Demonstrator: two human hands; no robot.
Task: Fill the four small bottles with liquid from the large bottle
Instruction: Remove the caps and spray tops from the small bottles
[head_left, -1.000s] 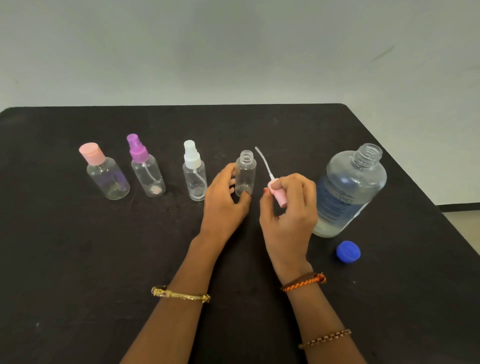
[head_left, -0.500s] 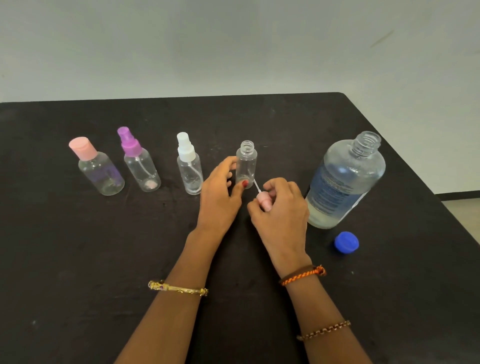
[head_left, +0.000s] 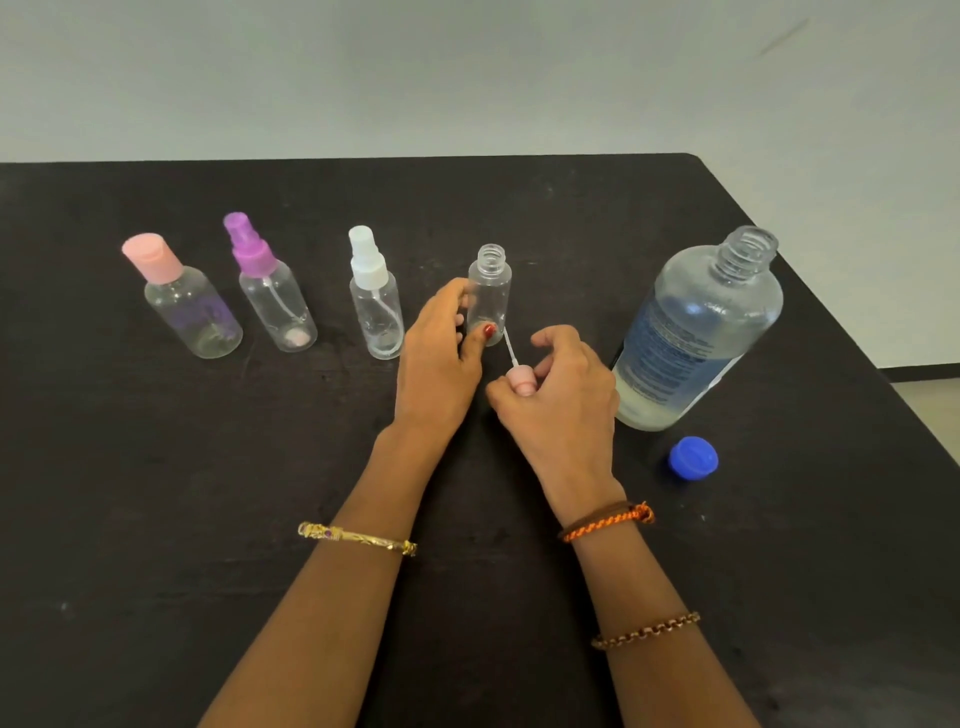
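Four small clear bottles stand in a row on the black table (head_left: 156, 519). From the left: one with a pink flip cap (head_left: 192, 306), one with a purple sprayer (head_left: 275, 296), one with a white sprayer (head_left: 375, 312), and an uncapped one (head_left: 490, 286). My left hand (head_left: 441, 358) grips the base of the uncapped bottle. My right hand (head_left: 561, 395) pinches its pink sprayer top (head_left: 519, 378) low at the table, dip tube pointing up-left. The large uncapped bottle (head_left: 696, 332), holding some clear liquid, stands at the right.
A blue cap (head_left: 693, 457) lies on the table in front of the large bottle. The table's right edge runs diagonally just beyond the large bottle, and a pale wall is behind.
My right hand has lowered the pink sprayer top from beside the bottle's neck down to the table. My left hand has stayed on the uncapped bottle.
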